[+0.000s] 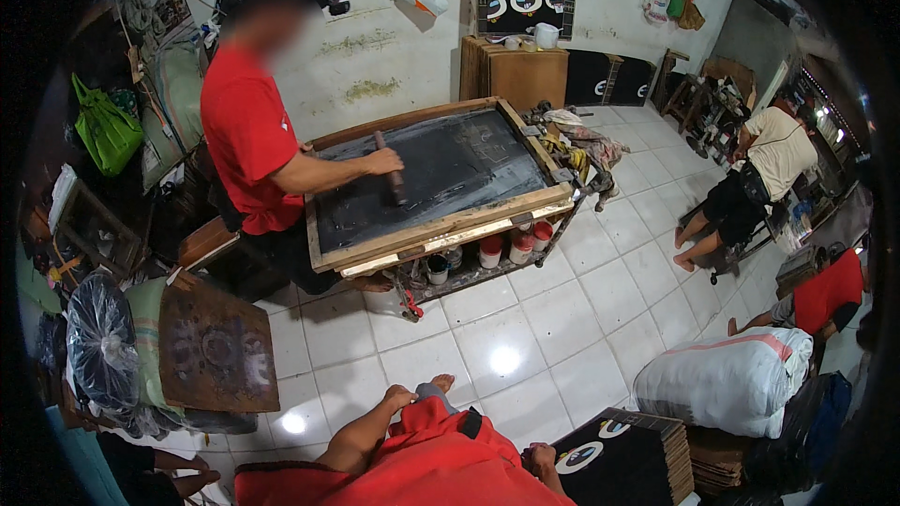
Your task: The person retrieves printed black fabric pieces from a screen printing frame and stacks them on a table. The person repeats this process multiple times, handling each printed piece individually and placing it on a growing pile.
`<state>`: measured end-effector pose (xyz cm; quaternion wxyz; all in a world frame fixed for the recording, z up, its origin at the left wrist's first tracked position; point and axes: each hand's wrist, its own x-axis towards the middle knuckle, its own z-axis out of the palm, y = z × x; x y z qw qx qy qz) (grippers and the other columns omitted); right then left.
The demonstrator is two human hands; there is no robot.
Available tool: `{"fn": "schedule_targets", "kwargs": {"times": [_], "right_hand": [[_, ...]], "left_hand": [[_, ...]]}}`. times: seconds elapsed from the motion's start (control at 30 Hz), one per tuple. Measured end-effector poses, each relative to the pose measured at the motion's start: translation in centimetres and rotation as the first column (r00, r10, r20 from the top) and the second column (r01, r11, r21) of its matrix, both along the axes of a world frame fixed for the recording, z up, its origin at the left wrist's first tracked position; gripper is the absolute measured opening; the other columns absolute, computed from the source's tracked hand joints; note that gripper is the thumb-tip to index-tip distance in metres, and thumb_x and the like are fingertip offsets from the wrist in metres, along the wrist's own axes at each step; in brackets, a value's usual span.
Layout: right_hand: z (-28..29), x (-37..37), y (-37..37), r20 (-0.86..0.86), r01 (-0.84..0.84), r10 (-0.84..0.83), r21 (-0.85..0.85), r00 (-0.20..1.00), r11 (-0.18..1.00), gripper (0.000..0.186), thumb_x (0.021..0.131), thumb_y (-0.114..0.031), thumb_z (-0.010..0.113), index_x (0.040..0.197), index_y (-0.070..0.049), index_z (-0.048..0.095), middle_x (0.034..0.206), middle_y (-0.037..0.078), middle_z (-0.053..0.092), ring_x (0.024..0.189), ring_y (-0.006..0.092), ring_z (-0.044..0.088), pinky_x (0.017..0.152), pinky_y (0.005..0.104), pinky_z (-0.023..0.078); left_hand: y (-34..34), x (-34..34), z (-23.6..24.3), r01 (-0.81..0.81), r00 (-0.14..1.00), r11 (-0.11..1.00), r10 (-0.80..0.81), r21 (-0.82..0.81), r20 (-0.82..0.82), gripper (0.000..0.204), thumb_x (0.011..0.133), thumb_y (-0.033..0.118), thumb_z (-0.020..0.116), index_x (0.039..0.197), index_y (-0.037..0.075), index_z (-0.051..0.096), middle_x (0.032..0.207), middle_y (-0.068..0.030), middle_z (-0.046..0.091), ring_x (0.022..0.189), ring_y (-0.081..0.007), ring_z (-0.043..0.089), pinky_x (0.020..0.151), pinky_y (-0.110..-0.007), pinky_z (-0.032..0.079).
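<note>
My left hand (401,396) rests low at my front, beside the edge of my red shirt (441,459) and my grey shorts. Its fingers are turned down and too small to make out. On the other side, my right hand (541,457) is curled at the hem of my shirt, close to a stack of black printed sheets (609,468); whatever its fingers hold, if anything, is hidden. Across the floor, a co-worker in a red shirt (246,122) grips a long squeegee (392,173) on a dark, wood-framed printing screen (450,155).
The screen lies on a wheeled table with paint pots (490,251) on its lower shelf and rags (581,141) at its far end. A wrapped white bundle (727,379) lies at right, a brown board (217,342) at left. Two other people bend over at the right.
</note>
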<state>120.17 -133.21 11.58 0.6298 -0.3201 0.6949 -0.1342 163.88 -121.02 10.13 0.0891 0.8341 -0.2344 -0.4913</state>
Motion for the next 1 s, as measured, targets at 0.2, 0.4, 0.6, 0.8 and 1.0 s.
{"fn": "schedule_targets", "kwargs": {"times": [0.2, 0.4, 0.6, 0.8, 1.0], "right_hand": [[-2.9, -0.9, 0.3, -0.100, -0.147, 0.143, -0.032, 0.985, 0.989, 0.016, 0.077, -0.004, 0.053, 0.087, 0.001, 0.065, 0.073, 0.012, 0.064, 0.062, 0.0205, 0.062, 0.057, 0.0319, 0.051], [-3.3, -1.5, 1.2, -0.230, -0.400, 0.373, -0.078, 0.899, 0.913, 0.020, 0.075, -0.002, 0.048, 0.085, 0.002, 0.066, 0.076, 0.012, 0.065, 0.066, 0.0198, 0.062, 0.060, 0.0298, 0.050], [-2.8, -1.6, 2.1, -0.246, -0.508, 0.457, -0.217, 0.855, 0.834, 0.019, 0.073, -0.012, 0.051, 0.077, -0.007, 0.069, 0.080, 0.007, 0.068, 0.077, 0.0177, 0.063, 0.069, 0.0279, 0.049], [-0.8, -0.5, 1.3, -0.185, -0.360, 0.345, -0.053, 0.920, 0.932, 0.022, 0.073, -0.001, 0.047, 0.084, 0.005, 0.064, 0.074, 0.013, 0.064, 0.064, 0.0207, 0.062, 0.059, 0.0303, 0.050], [-0.1, 0.9, 0.5, -0.207, -0.220, 0.209, -0.033, 0.956, 0.975, 0.021, 0.074, -0.004, 0.050, 0.087, 0.002, 0.065, 0.078, 0.012, 0.066, 0.065, 0.0187, 0.062, 0.059, 0.0301, 0.050]], "left_hand": [[-0.1, 0.0, 0.8, -0.025, 1.000, 1.000, 0.025, 0.004, 0.002, 0.037, 0.071, 0.040, 0.067, 0.081, 0.004, 0.070, 0.087, -0.0124, 0.068, 0.083, -0.0239, 0.064, 0.077, -0.032, 0.048], [0.0, -0.1, 1.4, -0.116, 0.993, 0.993, 0.116, 0.028, -0.015, 0.037, 0.071, 0.039, 0.068, 0.081, 0.004, 0.070, 0.087, -0.0137, 0.067, 0.082, -0.0239, 0.064, 0.076, -0.032, 0.048], [-0.5, 0.1, 1.0, 0.057, 0.998, 0.998, -0.056, -0.037, 0.022, 0.036, 0.071, 0.038, 0.068, 0.081, 0.004, 0.070, 0.085, -0.0135, 0.068, 0.081, -0.0247, 0.064, 0.075, -0.032, 0.049], [-0.8, 0.3, 1.2, -0.081, 0.995, 0.997, 0.080, -0.017, -0.053, 0.034, 0.072, 0.035, 0.069, 0.081, 0.002, 0.070, 0.082, -0.0127, 0.068, 0.077, -0.0225, 0.065, 0.072, -0.032, 0.049], [-0.8, 0.6, 1.3, -0.155, 0.984, 0.988, 0.154, -0.001, -0.089, 0.034, 0.073, 0.035, 0.069, 0.082, 0.002, 0.070, 0.081, -0.0122, 0.068, 0.077, -0.0222, 0.065, 0.073, -0.031, 0.049]]}}
